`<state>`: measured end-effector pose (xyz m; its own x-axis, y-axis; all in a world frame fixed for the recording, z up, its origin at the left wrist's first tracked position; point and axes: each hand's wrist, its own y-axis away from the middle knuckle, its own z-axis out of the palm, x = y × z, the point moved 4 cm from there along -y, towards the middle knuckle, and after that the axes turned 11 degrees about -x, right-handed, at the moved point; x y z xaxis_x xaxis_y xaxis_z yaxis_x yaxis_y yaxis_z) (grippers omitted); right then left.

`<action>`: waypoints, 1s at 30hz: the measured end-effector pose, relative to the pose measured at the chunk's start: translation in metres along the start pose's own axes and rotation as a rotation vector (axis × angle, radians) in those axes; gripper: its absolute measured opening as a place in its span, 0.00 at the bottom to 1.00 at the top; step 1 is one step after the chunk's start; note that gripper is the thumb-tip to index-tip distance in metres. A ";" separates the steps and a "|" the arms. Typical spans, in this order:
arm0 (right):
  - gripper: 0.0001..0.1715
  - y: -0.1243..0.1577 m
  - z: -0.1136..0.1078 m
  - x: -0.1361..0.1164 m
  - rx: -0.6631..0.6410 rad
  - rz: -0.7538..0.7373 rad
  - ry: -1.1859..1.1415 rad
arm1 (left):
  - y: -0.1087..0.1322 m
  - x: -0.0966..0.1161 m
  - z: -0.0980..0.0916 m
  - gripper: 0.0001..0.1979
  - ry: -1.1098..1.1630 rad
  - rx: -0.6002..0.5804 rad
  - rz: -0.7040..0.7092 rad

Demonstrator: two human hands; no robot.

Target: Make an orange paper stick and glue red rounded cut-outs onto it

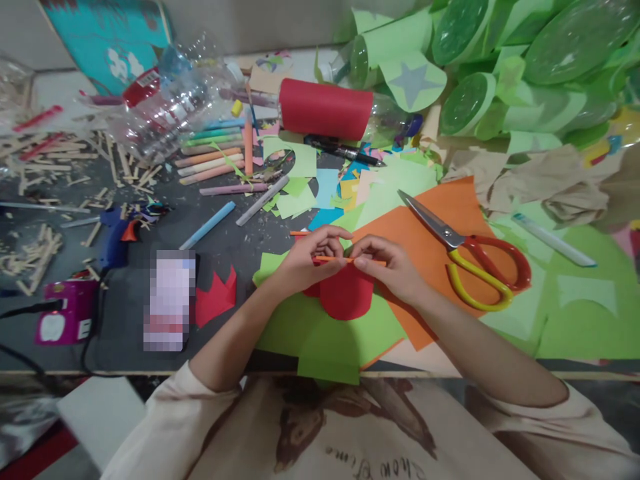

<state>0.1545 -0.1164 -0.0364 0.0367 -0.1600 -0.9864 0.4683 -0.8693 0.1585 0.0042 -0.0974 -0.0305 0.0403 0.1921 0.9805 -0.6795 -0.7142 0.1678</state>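
Both hands meet over a red paper piece with a rounded lower edge (347, 297), which lies above green paper (320, 333). Between the fingertips runs a thin orange strip (333, 259). My left hand (313, 257) pinches the strip on its left part, with the fingers curled. From the right, my right hand (383, 263) pinches it, thumb and fingers together, close to the left fingertips. Orange paper (420, 233) spreads out beside the right hand. Part of the red piece is hidden behind the fingers.
Open scissors (453, 240) lie to the right on the papers. At left are a phone (170, 300), a red paper crown (217, 297), a blue glue gun (114, 240) and a purple box (65, 310). Markers, a red-wrapped bottle (325, 109) and green-wrapped bottles (530, 100) stand farther back.
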 end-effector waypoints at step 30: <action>0.18 0.001 -0.002 0.001 0.091 -0.015 0.064 | -0.001 -0.001 -0.006 0.12 -0.152 0.125 -0.036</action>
<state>0.1573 -0.1167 -0.0371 0.0876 -0.1194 -0.9890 0.3875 -0.9105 0.1442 0.0004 -0.0931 -0.0317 0.1798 0.1219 0.9761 -0.5800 -0.7883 0.2052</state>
